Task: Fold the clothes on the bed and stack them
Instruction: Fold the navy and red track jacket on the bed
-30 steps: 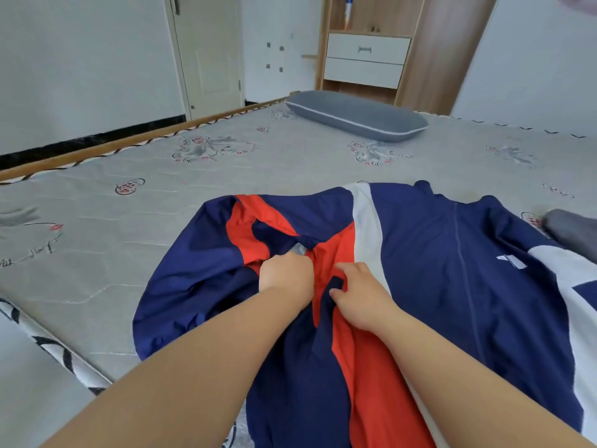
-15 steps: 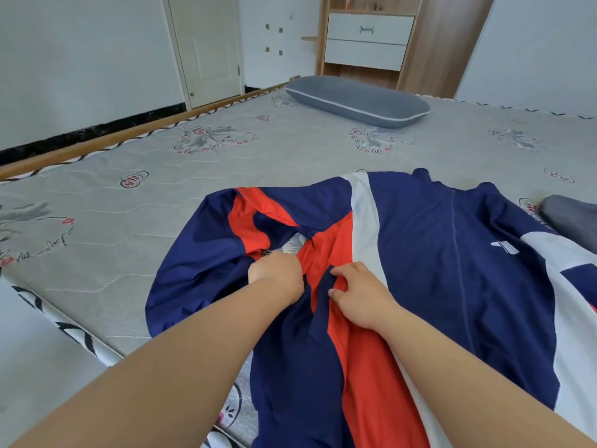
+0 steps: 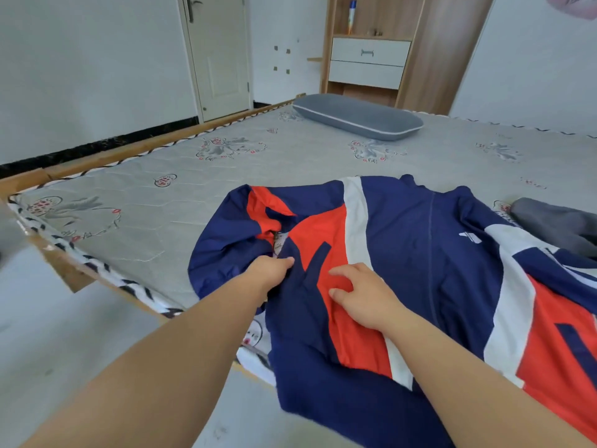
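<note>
A navy, red and white jacket (image 3: 420,253) lies rumpled across the near part of the bed (image 3: 161,221), its lower end hanging over the front edge. My left hand (image 3: 269,270) grips the navy fabric near the open collar, with its fingers tucked into the cloth. Just to the right, my right hand (image 3: 361,295) has curled fingers and pinches a fold of the red panel. A small label shows inside the collar opening above my left hand.
A dark grey garment (image 3: 555,221) lies at the right edge of the bed, touching the jacket. A grey pillow (image 3: 355,116) sits at the far end. Behind it stand a wooden cabinet with white drawers (image 3: 368,59) and a door (image 3: 219,56). Floor lies below left.
Both hands have drawn toward me and slightly apart, pulling the jacket's collar area with them. The view has lifted and pulled back, showing more of the bed's front edge.
</note>
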